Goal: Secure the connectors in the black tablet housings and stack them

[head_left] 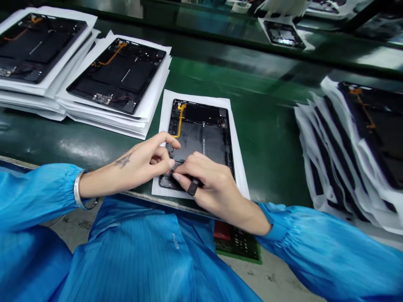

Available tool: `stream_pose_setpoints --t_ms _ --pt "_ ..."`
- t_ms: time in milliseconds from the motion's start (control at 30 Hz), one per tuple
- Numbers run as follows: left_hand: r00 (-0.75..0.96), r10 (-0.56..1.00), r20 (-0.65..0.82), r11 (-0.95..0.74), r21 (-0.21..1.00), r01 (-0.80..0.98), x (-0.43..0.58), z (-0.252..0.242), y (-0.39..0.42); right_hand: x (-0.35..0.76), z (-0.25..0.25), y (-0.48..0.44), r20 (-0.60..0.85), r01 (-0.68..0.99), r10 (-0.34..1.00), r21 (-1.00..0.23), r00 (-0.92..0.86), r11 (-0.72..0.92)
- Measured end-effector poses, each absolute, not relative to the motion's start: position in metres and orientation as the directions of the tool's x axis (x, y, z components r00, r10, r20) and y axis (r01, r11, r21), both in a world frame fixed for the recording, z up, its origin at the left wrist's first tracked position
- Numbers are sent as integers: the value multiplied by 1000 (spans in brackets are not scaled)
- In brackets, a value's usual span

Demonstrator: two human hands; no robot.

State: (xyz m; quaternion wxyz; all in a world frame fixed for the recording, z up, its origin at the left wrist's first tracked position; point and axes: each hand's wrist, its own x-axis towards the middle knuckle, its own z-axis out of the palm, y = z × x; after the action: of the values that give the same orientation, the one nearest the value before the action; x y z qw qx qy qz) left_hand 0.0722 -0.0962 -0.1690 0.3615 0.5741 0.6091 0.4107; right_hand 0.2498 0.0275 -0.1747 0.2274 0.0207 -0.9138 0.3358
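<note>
- Working over an open tablet back housing [197,136], you are facing a green worktop [261,121]; the housing is lying on a white paper sheet [167,105] at the near edge, directly in front of you.
- Your right hand [210,178] is gripping a short black tool [193,187], clamped between thumb and fingers; its working end is hiding beneath the hand, so its exact kind cannot be told.
- Your left hand [151,157] is reaching over the housing's near left part, index finger stretching forward, apart from the thumb. Whether it is pinching anything small cannot be told.
- Both sets of fingertips are meeting close beside each other there, so working well probably means letting small finger movements lead, pressing lightly and leaving the wrists relaxed.
- An orange-yellow flex cable [180,121] is running along the far left side, just beyond your left index finger; lifting that knuckle clear seems wise, as snagging could be loosening it.
- Paper-layered stacks of housings are standing on your left [138,128] and right [371,167]; tucking your right elbow in should be sparing the nearer edges a knock.
</note>
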Motion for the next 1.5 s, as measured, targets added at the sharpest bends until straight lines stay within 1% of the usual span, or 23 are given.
stream_pose_setpoints --t_ms 67,100,167,233,333,667,800,867,933,1033,1100,1167,1267,1500 --pt "-117 970 214 -103 794 599 71 -169 -104 250 -176 28 413 -158 150 -623 -898 766" --pt "-106 950 292 -147 721 677 71 -169 -107 251 -177 29 402 -140 168 -632 -900 762" --pt "-59 916 397 -214 608 764 73 -168 -112 252 -177 29 379 -114 186 -645 -907 755" --pt "-22 895 446 -261 563 785 76 -166 -114 254 -177 30 365 -103 194 -655 -911 748" --pt "4 880 474 -296 543 786 81 -165 -112 254 -177 32 365 -111 188 -659 -912 744" --pt "-2 902 431 -281 593 754 83 -163 -109 251 -177 31 423 -172 142 -621 -895 765" --pt "6 920 393 -250 574 780 83 -161 -109 254 -176 30 463 -179 133 -569 -876 802" --pt "37 925 379 -248 526 813 81 -162 -110 258 -174 28 483 -147 143 -513 -864 846" --pt "85 924 373 -255 435 864 78 -165 -113 261 -174 27 502 -122 117 -419 -857 900" --pt "182 923 339 -279 267 922 74 -171 -120 264 -178 25 515 -167 -6 -266 -857 949" --pt "237 925 296 -300 190 935 72 -173 -125 264 -182 23 503 -207 -75 -211 -861 955" --pt "274 926 260 -318 147 936 73 -172 -129 264 -185 23 475 -226 -110 -194 -873 955" --pt "306 921 241 -338 105 935 75 -166 -132 264 -188 22 437 -236 -129 -200 -890 951" --pt "340 915 218 -359 55 932 80 -155 -129 263 -189 21 398 -220 -116 -228 -910 948"
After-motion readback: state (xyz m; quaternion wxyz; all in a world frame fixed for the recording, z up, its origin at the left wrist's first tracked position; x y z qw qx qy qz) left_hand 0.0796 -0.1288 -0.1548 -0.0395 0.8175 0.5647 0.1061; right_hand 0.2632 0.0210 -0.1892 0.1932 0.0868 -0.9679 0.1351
